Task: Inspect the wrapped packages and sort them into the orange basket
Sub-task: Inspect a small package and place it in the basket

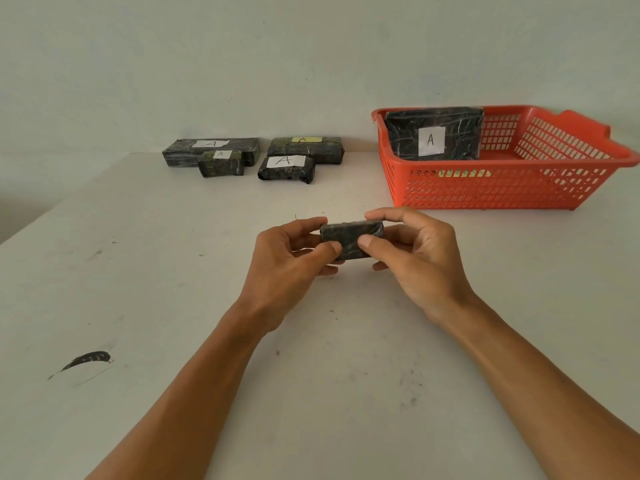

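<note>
While both hands, left hand [287, 258] and right hand [415, 258], are pinching the small package [349, 239], its unseen label risks missorting into the orange basket [502, 188] at two o'clock.

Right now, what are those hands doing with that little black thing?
A person holds a small wrapped package over the white table, the left hand and right hand each pinching an end, as if checking it. One big package marked A already leans inside the orange basket. Four more packages wait by the wall.
</note>
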Available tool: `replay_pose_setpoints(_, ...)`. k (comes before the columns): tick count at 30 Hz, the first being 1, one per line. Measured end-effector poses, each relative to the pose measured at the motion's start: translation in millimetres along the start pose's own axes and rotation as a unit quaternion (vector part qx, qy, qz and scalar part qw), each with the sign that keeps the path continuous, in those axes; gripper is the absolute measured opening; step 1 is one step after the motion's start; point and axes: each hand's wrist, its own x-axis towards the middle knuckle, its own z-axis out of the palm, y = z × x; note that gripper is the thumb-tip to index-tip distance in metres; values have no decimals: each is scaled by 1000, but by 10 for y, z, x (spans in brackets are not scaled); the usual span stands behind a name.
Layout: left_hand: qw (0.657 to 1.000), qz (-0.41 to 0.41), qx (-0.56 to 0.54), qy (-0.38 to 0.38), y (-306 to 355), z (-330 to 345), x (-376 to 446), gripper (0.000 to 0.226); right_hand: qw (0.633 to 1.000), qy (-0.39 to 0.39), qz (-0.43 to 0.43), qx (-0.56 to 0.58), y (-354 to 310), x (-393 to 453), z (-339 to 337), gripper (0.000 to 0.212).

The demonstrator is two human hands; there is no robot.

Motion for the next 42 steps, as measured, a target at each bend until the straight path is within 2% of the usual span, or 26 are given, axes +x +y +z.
replay_pose_setpoints(6,1000,3,-24,6,0,-43,11,37,999,-19,12,27,-22,5,-4,30)
replay_pose_setpoints(11,1000,4,-12,5,-22,-30,18,39,1000,-8,-9,-11,-10,-11,6,32)
replay_pose_setpoints(15,998,35,49,26,-63,-23,19,44,999,26,-23,-40,9,-22,10,44)
replay_pose_setpoints(17,998,35,40,32,-69,-22,13,40,998,30,-24,-45,-3,-30,-2,51)
replay_pose_setpoints(22,999,12,-36,31,-46,-49,18,34,998,-1,2,56,-48,-3,-13,25)
replay_pose_setpoints(26,996,-7,-88,0,-44,-53,33,32,994,-21,38,104,-59,10,-25,20)
replay_pose_setpoints(30,991,-21,-123,-53,-48,-19,35,52,993,-35,62,94,-55,4,0,20)
replay_pose_setpoints(34,991,-18,-115,-59,-58,-6,29,71,986,-64,119,103,-37,37,-2,43)
replay_pose_setpoints(38,991,-13,-124,-56,-66,6,30,52,977,-99,126,142,-42,29,7,42)
replay_pose_setpoints(42,993,-11,-105,-45,-55,4,16,49,988,-69,91,101,-37,13,44,40)
